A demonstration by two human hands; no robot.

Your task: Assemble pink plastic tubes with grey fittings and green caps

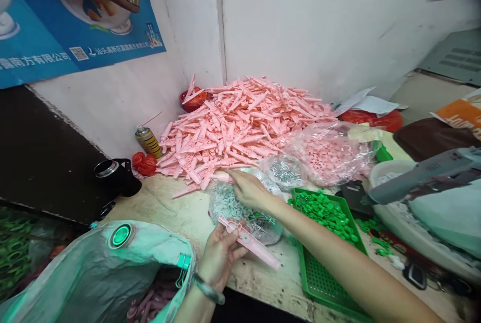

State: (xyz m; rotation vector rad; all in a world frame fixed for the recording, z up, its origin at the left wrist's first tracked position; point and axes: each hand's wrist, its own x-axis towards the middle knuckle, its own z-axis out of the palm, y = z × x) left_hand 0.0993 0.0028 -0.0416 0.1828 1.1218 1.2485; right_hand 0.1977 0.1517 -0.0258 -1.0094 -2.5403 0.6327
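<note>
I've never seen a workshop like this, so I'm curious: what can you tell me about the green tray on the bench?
The green tray is a shallow, rectangular, bright green tray that looks like plastic, with a raised rim and a perforated grid base. Small green plastic caps are heaped in its far half, while the near half shows mostly bare grid. It lies on the stained, pale bench, and the person's right forearm passes over its left edge.

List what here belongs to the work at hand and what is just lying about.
In use: left hand gripping a pink plastic moulded part; right hand at a clear bag of small pale parts; heap of pink plastic parts; green tray of green caps.

Lying about: spray can; black flask; grey power tool.
</note>
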